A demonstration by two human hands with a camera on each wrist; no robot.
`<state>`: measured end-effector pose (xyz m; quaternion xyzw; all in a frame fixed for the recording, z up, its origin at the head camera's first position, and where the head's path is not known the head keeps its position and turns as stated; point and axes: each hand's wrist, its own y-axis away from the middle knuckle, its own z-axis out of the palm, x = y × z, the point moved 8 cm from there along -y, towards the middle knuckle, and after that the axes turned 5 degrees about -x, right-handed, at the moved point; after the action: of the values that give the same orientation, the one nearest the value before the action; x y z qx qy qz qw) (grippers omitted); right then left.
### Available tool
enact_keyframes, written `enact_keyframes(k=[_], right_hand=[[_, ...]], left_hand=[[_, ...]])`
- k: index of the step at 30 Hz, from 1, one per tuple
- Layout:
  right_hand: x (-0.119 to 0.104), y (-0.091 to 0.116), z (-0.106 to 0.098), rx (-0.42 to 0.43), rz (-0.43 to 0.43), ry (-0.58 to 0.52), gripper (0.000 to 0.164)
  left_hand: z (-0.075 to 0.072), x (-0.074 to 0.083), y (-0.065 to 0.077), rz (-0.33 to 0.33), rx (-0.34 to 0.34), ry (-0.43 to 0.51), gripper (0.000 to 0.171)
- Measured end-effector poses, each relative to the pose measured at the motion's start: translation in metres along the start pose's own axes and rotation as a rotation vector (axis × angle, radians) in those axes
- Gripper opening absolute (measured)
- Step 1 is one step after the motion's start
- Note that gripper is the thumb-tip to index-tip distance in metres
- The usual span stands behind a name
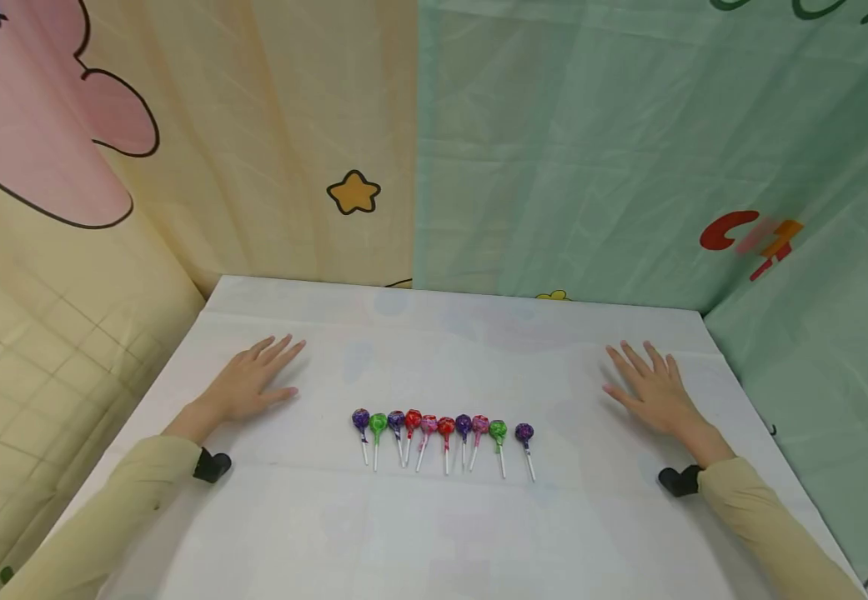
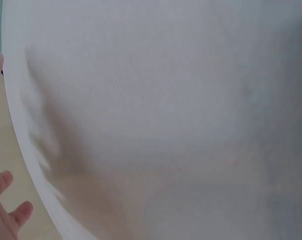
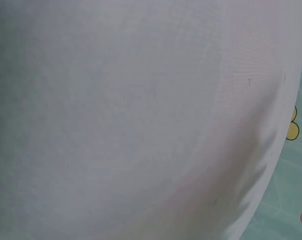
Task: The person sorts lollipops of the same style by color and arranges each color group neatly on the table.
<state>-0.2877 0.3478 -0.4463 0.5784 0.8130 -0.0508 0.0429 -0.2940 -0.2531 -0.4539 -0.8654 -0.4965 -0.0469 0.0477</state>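
Several lollipops in coloured wrappers lie in a row across the table, heads away from me and white sticks toward me. At the row's left end is a purple lollipop [image 1: 361, 419] beside a green lollipop [image 1: 378, 423]; a red lollipop [image 1: 445, 427] lies mid-row. Another purple lollipop [image 1: 524, 433] sits at the right end, a wider gap separating it from a green lollipop [image 1: 498, 430]. Left of the row, my left hand [image 1: 249, 385] is spread with straight fingers, holding nothing. My right hand [image 1: 654, 393], likewise spread and holding nothing, is to the row's right.
A white cloth covers the table [image 1: 434, 533]. Behind it hang a yellow curtain [image 1: 268, 167] and a green curtain [image 1: 554, 167] with cartoon prints. Each wrist carries a black strap mount [image 1: 212, 466]. The wrist views show mostly white cloth and hand shadows.
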Motion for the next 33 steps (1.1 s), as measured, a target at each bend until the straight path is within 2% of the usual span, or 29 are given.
enact_keyframes(k=[9, 13, 16, 23, 29, 33], right_hand=[[-0.023, 0.001, -0.011, 0.114, -0.074, -0.01, 0.053], [-0.032, 0.001, -0.013, 0.134, -0.068, -0.051, 0.044], [-0.037, 0.0, -0.012, 0.125, -0.047, -0.082, 0.041], [-0.053, 0.0, -0.01, 0.13, -0.032, -0.127, 0.038], [-0.068, 0.0, -0.004, 0.114, -0.02, -0.168, 0.038], [-0.08, 0.0, -0.002, 0.113, -0.03, -0.196, 0.036]], left_hand=[[-0.003, 0.02, -0.003, -0.039, 0.045, 0.05, 0.068], [-0.01, 0.033, -0.005, -0.029, 0.117, 0.088, 0.058], [-0.013, 0.04, -0.007, -0.04, 0.142, 0.133, 0.052], [-0.006, 0.054, -0.011, -0.113, 0.103, 0.25, 0.042], [-0.001, 0.07, -0.012, -0.104, 0.077, 0.285, 0.032], [0.004, 0.077, -0.013, -0.111, 0.045, 0.314, 0.032]])
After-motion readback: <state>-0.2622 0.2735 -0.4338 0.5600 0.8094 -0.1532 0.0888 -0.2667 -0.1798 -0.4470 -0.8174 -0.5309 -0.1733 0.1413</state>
